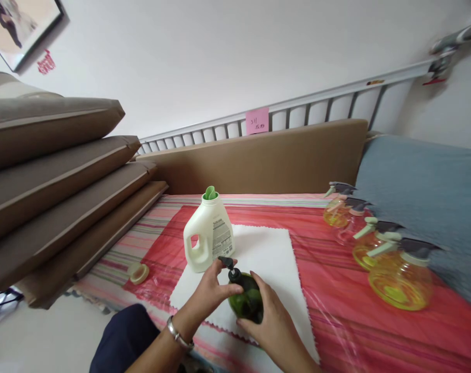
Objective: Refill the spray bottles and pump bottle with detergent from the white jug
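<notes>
1. Slip risk on green pump bottle (246,303): rounded body, looks smooth, so a relaxed right hand (269,310) could let it roll out of the grip.
2. Both hands are gripping it, neither free. Left hand (212,288) has its thumb on the shoulder and fingers up by the black pump head (228,263); right cups the body, thumb near side.
3. Accidental press: left fingers sit right by the nozzle, so a downward push could squirt if it's loaded. Can't tell fill level.
4. Knock risk: pale jug (206,235) stands just beyond the left hand, uncapped, green spout showing. A careless forward swing could tip it; contents unknown.
5. White cloth (276,256) looks loose on the red plastic sheet (321,248); dragging it could upset the jug.
6. Bottle looks: dark green, see-through, squat, glossy; black collar, nozzle pointing left.
7. Location: over the cloth's near part, between both hands. Can't confirm base contact.
</notes>
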Demonstrator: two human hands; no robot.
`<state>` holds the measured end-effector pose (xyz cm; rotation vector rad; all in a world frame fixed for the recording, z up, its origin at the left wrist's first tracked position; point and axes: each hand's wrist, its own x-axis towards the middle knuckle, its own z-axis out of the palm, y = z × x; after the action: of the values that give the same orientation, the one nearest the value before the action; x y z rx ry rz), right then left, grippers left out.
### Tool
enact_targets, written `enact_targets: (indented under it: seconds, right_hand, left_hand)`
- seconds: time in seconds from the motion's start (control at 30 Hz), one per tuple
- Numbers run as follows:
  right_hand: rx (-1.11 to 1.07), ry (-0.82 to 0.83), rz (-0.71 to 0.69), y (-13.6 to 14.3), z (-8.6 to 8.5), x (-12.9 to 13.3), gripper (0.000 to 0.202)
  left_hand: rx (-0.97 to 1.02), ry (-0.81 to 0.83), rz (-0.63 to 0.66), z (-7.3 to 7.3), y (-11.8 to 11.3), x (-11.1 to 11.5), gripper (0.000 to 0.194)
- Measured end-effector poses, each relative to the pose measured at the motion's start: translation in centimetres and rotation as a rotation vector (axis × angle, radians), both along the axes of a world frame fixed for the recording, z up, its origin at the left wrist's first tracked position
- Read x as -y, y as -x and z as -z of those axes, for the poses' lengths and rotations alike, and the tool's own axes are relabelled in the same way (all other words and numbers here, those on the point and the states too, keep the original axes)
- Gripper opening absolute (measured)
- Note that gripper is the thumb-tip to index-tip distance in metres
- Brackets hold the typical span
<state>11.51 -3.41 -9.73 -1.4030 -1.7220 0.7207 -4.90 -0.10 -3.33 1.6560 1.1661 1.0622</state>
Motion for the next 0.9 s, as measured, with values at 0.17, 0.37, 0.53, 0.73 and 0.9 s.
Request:
enact_targets:
  seconds: [0.17,0.37,0.53,0.73,0.9]
  right_hand:
    - [-0.014,-0.007,0.010,0.0,0.4,-0.1,0.081]
    - [0.001,0.003,0.002,0.1,0.0,0.0,0.081]
    - [0.010,0.019,0.007,0.1,0.0,-0.1,0.080]
    - [0.006,0.013,-0.001,0.2,0.8,-0.2,0.080]
    - [-0.012,0.018,-0.007,0.2,1.2,-0.4,0.081]
  left_hand:
    - [0.013,-0.008,0.048,-0.7,0.1,0.1,0.043]
    - [0.022,0.037,0.057,-0.3,0.3,0.2,0.062]
    - [0.014,-0.017,0.070,-0.4,0.2,0.2,0.044]
    - [0.069,-0.016,0.056,-0.6,0.0,0.4,0.066]
    - [0.021,0.023,0.118,-0.7,0.2,0.5,0.045]
